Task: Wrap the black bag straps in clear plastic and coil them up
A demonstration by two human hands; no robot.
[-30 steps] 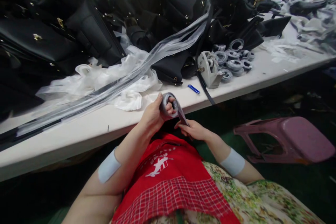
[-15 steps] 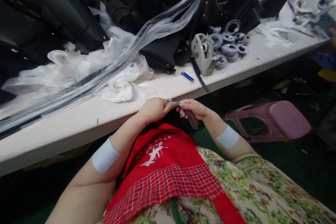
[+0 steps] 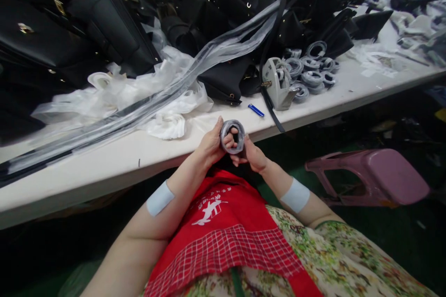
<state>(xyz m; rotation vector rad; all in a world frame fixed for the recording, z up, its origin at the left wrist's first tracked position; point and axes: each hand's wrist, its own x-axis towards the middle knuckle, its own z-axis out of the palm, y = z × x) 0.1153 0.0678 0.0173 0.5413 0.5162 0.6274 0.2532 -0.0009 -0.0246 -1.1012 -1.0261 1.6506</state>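
Note:
A coiled strap, dark and wrapped in clear plastic, is held up in front of the red apron at the table's edge. My left hand grips its left side, with fingertips showing through the middle of the ring. On the other side my right hand is closed on the coil's right edge. Similar coils lie heaped on the table beside a grey tape dispenser. A blue lighter rests on the tabletop just beyond my hands.
Long plastic-wrapped straps stretch across the white table, next to crumpled white wrapping. Black bags are piled along the back. A black strap hangs over the front edge. A pink stool stands at the right.
My hands have lifted and turned the strap, so it now shows as a round coil facing up. Before, only a thin edge and a hanging end were visible. The view has shifted slightly.

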